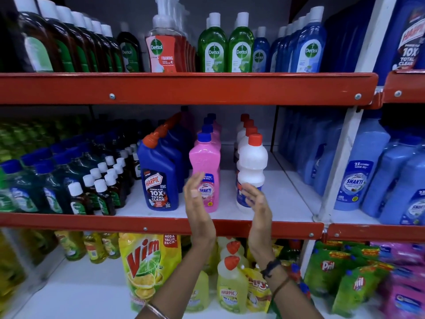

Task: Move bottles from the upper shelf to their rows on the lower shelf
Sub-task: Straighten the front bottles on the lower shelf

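My left hand is raised in front of the pink Shakti bottle at the front of its row on the middle shelf, fingers apart, holding nothing. My right hand is open beside the white bottle with a red cap, palm facing left, close to its lower label; I cannot tell whether it touches. A blue Harpic bottle leads a row to the left. The upper shelf carries Dettol bottles: brown, a red foaming pump, green and blue.
Small dark bottles with white caps and green bottles fill the middle shelf's left. Light blue Shakti bottles stand right of the white upright. Below are a Vim pouch, yellow Harpic bottles and Pril packs.
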The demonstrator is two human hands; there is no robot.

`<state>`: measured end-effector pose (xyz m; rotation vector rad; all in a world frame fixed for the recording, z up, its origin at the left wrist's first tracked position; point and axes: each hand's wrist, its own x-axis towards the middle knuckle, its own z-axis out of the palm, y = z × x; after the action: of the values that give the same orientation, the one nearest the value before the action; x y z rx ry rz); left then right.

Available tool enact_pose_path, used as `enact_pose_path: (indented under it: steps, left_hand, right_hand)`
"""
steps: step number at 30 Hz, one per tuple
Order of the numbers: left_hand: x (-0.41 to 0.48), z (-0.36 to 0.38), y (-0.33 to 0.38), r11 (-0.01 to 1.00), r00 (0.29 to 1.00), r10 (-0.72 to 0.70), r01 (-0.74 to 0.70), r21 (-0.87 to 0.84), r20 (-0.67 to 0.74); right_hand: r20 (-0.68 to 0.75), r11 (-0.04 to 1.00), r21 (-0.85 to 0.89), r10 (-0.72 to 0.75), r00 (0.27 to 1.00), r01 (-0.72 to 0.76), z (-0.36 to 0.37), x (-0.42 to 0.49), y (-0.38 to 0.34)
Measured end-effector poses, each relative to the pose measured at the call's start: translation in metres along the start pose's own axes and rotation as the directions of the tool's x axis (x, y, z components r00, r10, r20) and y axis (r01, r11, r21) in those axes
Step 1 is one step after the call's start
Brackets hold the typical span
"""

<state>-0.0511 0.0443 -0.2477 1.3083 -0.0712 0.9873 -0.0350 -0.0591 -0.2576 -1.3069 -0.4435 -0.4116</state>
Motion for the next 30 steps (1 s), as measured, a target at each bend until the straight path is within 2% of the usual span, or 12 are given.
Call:
enact_pose_path:
  steps: [3,6,9,12,20,23,25,27,28,30]
  left_hand:
    - [0.021,-0.022,-0.003,0.992,0.991,-0.128,0.129,-0.019,0.038]
    - [0.036,-0.038,-0.005,0.976,0.956,-0.212,0.216,0.001,0.202]
    - [0.042,-0.045,-0.007,0.972,0.924,-0.223,0.233,0.003,0.312]
    - [0.045,-0.047,-0.009,0.969,0.914,-0.236,0.248,0.006,0.329]
    - [0.051,-0.049,-0.004,0.956,0.887,-0.282,0.291,0.031,0.366]
    - [0.050,-0.053,-0.001,0.955,0.892,-0.289,0.294,0.040,0.348]
    - [0.045,-0.058,0.004,0.967,0.926,-0.246,0.255,0.008,0.285]
    - [0.041,-0.068,0.008,0.994,0.980,-0.111,0.113,-0.001,0.167]
    - [0.043,-0.076,0.009,0.999,0.995,-0.038,0.038,-0.005,0.097]
    - [0.055,-0.094,0.011,0.999,0.999,0.032,-0.033,-0.014,-0.039]
  right_hand:
    - [0.171,0.982,0.038,0.174,0.970,-0.183,0.031,0.010,0.001]
    - [0.211,0.910,0.199,0.323,0.923,-0.364,0.048,0.024,0.003]
    - [0.240,0.837,0.300,0.399,0.885,-0.459,0.048,0.030,0.003]
    - [0.235,0.823,0.304,0.424,0.875,-0.480,0.046,0.029,0.002]
    - [0.176,0.866,0.267,0.387,0.905,-0.423,0.049,0.025,0.005]
    - [0.097,0.919,0.236,0.303,0.948,-0.317,0.054,0.020,0.006]
    - [-0.003,0.973,0.174,0.156,0.988,-0.153,0.061,0.007,0.007]
    - [-0.030,0.993,0.116,-0.003,1.000,0.006,0.070,-0.009,0.011]
    - [0.005,0.994,0.097,-0.044,0.999,0.044,0.077,-0.016,0.013]
    - [0.131,0.996,0.084,-0.033,0.991,0.022,0.096,-0.024,0.017]
